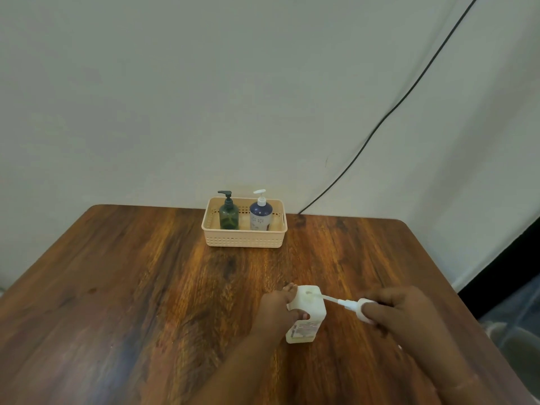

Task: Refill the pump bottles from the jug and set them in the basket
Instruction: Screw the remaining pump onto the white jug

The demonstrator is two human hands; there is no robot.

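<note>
Head view, table seen from its near edge. Two pump bottles stand upright in the basket (pixel 244 240) at the table's (pixel 146 273) 12 o'clock: a green bottle (pixel 229 218) on the 9 o'clock side and a blue bottle (pixel 259 217) on the 3 o'clock side, just beside each other, pumps fitted. These two appear finished.

A third, white bottle (pixel 306 321) stands near the 5 o'clock edge, well apart from the basket. The left hand (pixel 276 309) grasps its upper body. The right hand (pixel 400 311) pinches the detached pump head (pixel 363 309), whose dip tube (pixel 330 299) slants toward 9 o'clock, its tip at the bottle's open mouth.

Whether the pump is going in or coming out cannot be told, nor the fill level. Left to do, at the least: seat the pump and carry this bottle to the basket.

Count: three pump bottles, one basket, two hands, one black cable (pixel 394 112) on the wall at 1 o'clock. No jug is in view.
</note>
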